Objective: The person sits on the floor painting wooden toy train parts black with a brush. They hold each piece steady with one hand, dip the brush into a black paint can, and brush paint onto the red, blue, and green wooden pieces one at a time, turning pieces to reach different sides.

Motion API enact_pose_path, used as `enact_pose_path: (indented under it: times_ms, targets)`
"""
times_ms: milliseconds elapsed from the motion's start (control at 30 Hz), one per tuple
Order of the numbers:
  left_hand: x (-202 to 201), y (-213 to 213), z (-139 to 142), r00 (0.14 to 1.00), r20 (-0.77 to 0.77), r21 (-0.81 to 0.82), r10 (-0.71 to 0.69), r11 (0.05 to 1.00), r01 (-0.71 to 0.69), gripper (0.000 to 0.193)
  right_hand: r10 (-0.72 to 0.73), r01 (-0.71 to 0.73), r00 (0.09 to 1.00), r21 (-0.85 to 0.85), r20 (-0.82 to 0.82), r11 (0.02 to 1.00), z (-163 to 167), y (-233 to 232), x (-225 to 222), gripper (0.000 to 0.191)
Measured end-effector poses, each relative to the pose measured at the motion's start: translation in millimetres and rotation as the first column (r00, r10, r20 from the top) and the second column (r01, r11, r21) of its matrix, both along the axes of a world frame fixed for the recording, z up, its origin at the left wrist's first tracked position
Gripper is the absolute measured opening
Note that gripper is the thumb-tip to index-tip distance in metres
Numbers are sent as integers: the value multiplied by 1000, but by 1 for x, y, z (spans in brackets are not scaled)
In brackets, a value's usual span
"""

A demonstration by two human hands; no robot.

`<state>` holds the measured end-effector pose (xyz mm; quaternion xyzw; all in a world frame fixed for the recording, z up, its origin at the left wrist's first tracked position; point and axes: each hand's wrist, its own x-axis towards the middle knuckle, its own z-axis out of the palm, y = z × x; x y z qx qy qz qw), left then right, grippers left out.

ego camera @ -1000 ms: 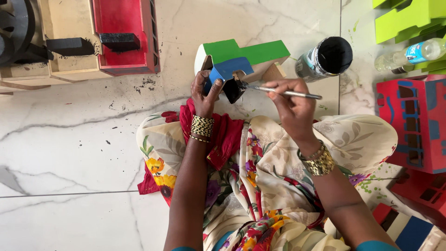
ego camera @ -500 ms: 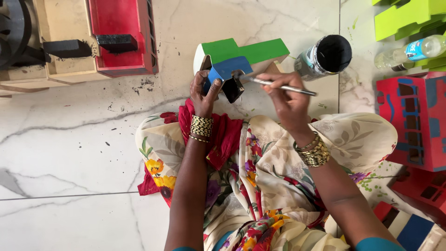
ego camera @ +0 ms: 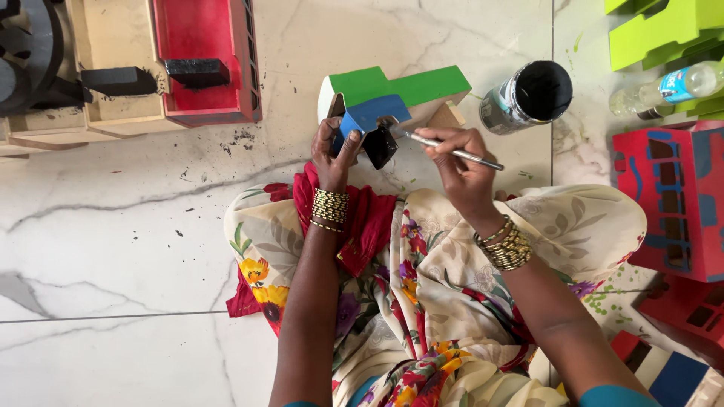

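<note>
Sitting on a white marble floor with black paint specks, you grip one green and blue wooden toy in your left hand. Your right hand pinches one thin brush. One open paint can stands near. Two red toys, maybe more, sit right.

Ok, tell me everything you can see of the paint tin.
The paint tin is a small round can with no lid on, tipped on its side so its mouth faces the camera. Its inside is coated black; its metal wall has a printed label. It lies on the marble floor, right of the green block. Neither hand touches it.
</note>
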<state>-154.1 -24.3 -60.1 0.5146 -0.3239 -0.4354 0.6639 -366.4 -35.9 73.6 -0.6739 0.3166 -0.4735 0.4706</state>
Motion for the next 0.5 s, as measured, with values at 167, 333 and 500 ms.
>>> enact_pose_path:
  times_ms: [167, 333, 500]
  targets:
    - [1, -2, -1, 979, 193, -40, 74, 997, -67, 40, -46, 47, 997, 14, -56, 999, 4, 9, -16, 15]
    - [-1, -3, -6, 979, 192, -118, 67, 992, -45, 36, -87, 83, 996, -124, -27, 989, -5, 6, -12, 17]
    - [-1, -3, -5, 999, 20, -96, 26, 995, -24, 33, -87, 27, 975, -277, -205, 960, -14, 7, 3, 15]
